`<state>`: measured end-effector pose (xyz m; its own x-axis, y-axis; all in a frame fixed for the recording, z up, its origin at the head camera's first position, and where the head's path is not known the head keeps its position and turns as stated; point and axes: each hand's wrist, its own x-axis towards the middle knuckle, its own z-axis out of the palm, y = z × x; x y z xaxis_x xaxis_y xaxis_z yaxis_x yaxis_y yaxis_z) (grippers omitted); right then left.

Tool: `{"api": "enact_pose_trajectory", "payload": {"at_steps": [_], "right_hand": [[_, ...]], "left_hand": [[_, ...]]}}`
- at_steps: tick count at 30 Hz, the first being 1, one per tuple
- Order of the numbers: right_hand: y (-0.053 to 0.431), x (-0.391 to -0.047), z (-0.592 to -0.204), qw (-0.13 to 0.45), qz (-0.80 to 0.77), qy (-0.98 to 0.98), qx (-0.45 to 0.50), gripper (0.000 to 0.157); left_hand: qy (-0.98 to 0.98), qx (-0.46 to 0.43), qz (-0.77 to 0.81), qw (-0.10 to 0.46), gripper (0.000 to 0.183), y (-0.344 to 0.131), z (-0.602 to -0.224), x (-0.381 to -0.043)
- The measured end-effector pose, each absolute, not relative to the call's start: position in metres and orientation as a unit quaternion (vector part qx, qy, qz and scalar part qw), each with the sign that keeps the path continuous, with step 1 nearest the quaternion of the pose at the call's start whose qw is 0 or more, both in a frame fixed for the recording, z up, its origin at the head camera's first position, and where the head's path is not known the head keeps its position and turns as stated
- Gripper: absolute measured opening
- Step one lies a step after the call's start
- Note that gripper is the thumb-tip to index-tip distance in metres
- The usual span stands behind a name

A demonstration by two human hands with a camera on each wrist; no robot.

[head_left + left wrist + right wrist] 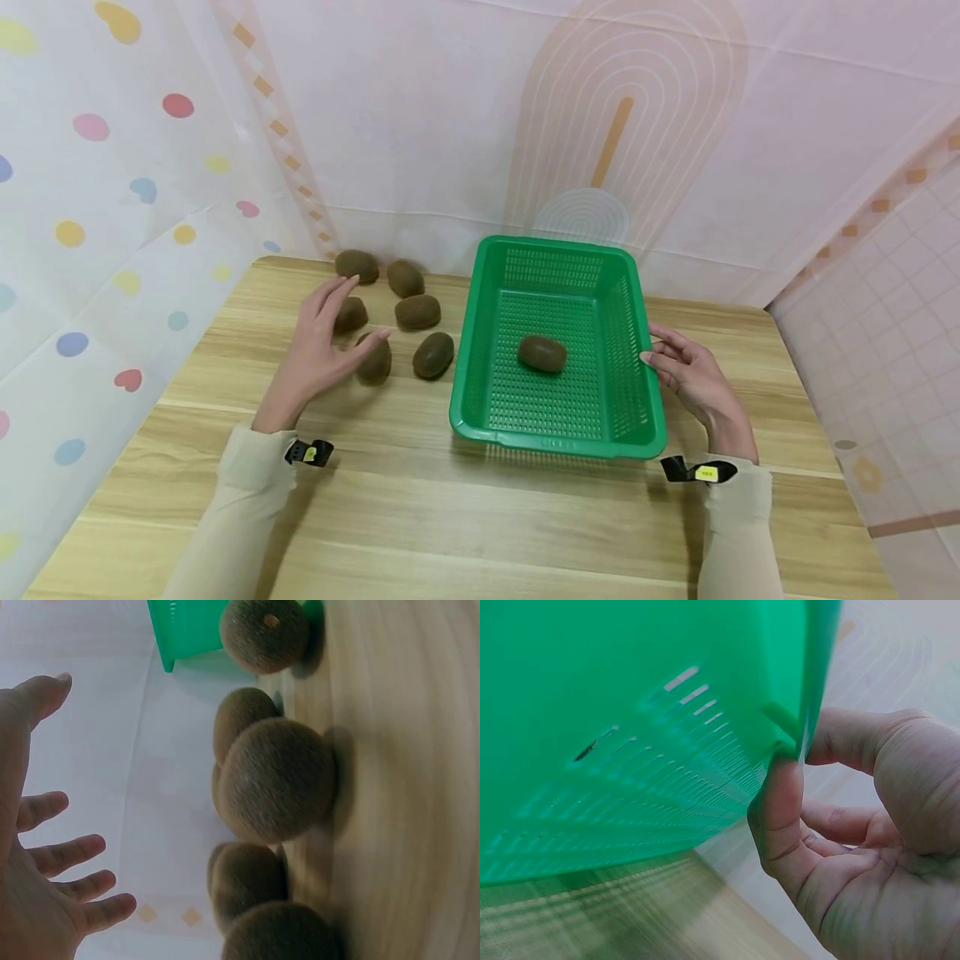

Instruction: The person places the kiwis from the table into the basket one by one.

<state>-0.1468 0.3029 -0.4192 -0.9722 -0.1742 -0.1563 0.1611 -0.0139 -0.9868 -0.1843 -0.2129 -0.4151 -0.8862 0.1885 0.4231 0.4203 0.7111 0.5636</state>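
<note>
Above a group of brown kiwis (417,312) at the table's left, my left hand (318,346) hovers with thumb and fingers spread. Nothing lies in it; in the left wrist view its fingertips stand apart from the fuzzy kiwis (277,780). From the head, the hand partly covers two of them, a kiwi (351,317) and a nearer kiwi (375,362). My right hand (693,379) pinches the right rim of a green plastic basket (467,350) between thumb and fingers. Inside the basket, one kiwi (542,353) rests on the perforated floor.
The wood-grain table (480,517) meets a patterned cloth backdrop (420,125) at its back edge. A dotted cloth (112,208) hangs along the left side, and a checked cloth (900,333) along the right. Two kiwis lie near the back edge.
</note>
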Motion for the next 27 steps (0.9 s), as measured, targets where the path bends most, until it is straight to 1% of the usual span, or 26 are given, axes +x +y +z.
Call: {"api": "enact_pose_trajectory", "payload": {"at_steps": [3, 15, 21, 27], "right_hand": [[0.303, -0.147, -0.420, 0.118, -0.710, 0.694, -0.003, 0.067], [0.302, -0.147, -0.419, 0.115, -0.707, 0.698, -0.003, 0.066], [0.302, -0.147, -0.420, 0.115, -0.706, 0.699, 0.000, 0.065], [0.302, -0.147, -0.420, 0.116, -0.711, 0.694, 0.000, 0.065]], "left_hand": [[-0.910, -0.160, -0.342, 0.170, 0.084, -0.219, -0.418, -0.182], [-0.918, -0.115, -0.352, 0.140, 0.083, -0.247, -0.433, -0.168], [-0.922, -0.088, -0.360, 0.110, 0.082, -0.261, -0.444, -0.160], [-0.925, -0.069, -0.364, 0.086, 0.085, -0.270, -0.455, -0.154]]}}
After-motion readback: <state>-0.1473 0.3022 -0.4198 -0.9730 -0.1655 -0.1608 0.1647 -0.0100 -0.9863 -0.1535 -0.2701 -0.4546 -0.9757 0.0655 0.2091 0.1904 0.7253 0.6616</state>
